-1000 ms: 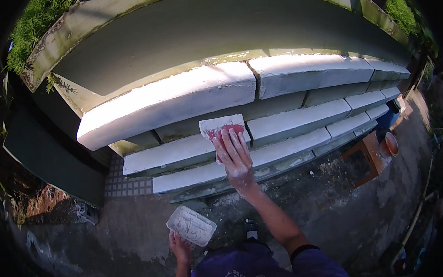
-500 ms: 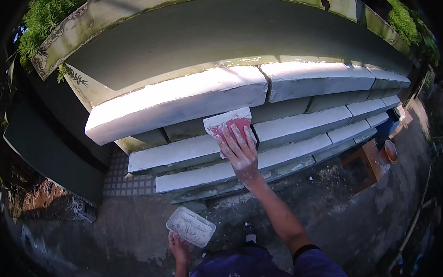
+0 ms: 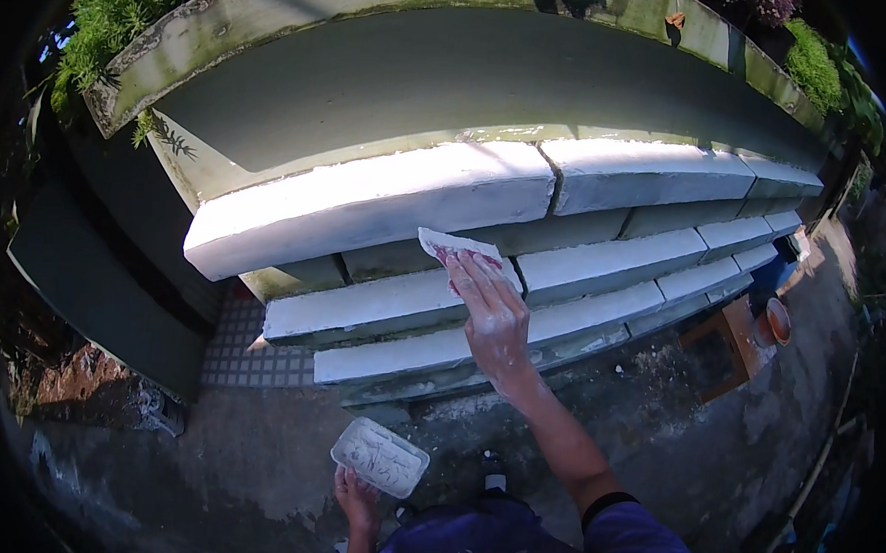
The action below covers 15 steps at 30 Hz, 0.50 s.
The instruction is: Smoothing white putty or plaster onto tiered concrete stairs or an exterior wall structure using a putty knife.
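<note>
My right hand [image 3: 496, 324] is closed on a red putty spreader [image 3: 458, 249], its broad edge caked with white paste. The spreader is tilted in front of the tiered ledges, just below the top ledge [image 3: 377, 201], which is coated white. I cannot tell whether it touches the surface. Low in the view, my left hand [image 3: 355, 497] grips the near left side of a clear plastic tub [image 3: 381, 458] smeared inside with white paste. White smudges cover the fingers of my right hand.
Lower white-topped ledges [image 3: 605, 253] step down toward me. A mossy planter wall [image 3: 377, 13] with green plants rises behind. At the right stand a brown wooden frame [image 3: 735, 342] and an orange pot [image 3: 778, 321]. A dark panel [image 3: 111, 299] leans at the left.
The spreader has tilted, so its face now shows as a narrower band. My right hand has turned with it and sits slightly lower against the ledges. The left hand keeps the tub almost still.
</note>
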Available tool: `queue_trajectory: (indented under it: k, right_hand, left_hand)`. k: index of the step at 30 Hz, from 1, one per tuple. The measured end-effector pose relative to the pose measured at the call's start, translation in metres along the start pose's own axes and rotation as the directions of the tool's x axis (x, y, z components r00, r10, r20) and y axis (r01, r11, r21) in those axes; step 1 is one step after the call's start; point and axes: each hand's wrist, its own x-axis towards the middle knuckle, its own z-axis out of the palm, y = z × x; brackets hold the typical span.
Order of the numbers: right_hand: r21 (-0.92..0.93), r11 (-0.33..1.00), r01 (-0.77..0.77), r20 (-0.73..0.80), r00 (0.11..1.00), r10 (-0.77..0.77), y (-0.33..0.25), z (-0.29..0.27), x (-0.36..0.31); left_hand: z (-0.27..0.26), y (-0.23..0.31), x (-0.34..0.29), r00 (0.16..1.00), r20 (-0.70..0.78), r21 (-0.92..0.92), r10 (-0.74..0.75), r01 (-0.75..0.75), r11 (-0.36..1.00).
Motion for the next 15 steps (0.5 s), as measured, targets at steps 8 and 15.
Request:
queue_trajectory:
  k: [8,15]
  right_hand:
    - [0.437,0.808,-0.395,-0.237,0.816,0.527,0.072,-0.053,0.041]
    - [0.401,0.797,-0.452,-0.088,0.847,0.524,0.112,-0.106,0.087]
  left_hand:
    - [-0.013,0.005,-0.001,0.999,-0.038,-0.007,0.005,-0.006,1.000]
    - [-0.020,0.010,-0.003,0.998,-0.059,-0.019,0.019,-0.020,1.000]
